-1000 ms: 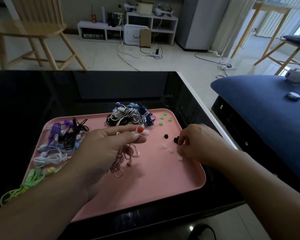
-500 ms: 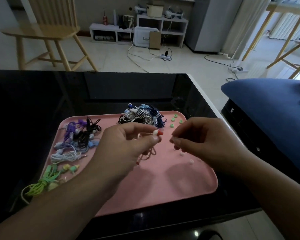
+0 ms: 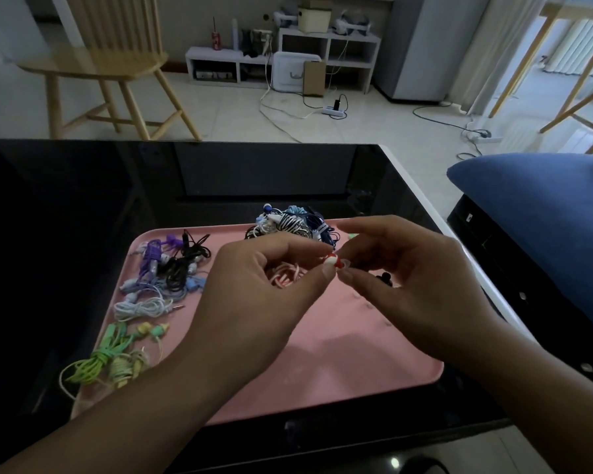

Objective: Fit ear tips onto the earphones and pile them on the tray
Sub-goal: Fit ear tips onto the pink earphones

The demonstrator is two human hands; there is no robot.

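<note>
Head view: left hand [image 3: 254, 295] pinches red-and-white earbud [image 3: 332, 260] above pink tray [image 3: 339, 371], pink cord [image 3: 285, 275] dangling beneath. Right hand [image 3: 411, 285] pinches pale ear tip [image 3: 345, 263] against earbud. Earphone bundles [image 3: 165, 268] along tray's left edge, another heap [image 3: 288, 225] at far edge. Tray on black bench [image 3: 83, 200].

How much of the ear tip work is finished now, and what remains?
Done: bundles lie piled on the pink tray. In hand: the left hand pinches a red-and-white earbud while the right hand presses a clear tip to it. Left: a black ear tip lies loose; other earbuds are too small to judge.
</note>
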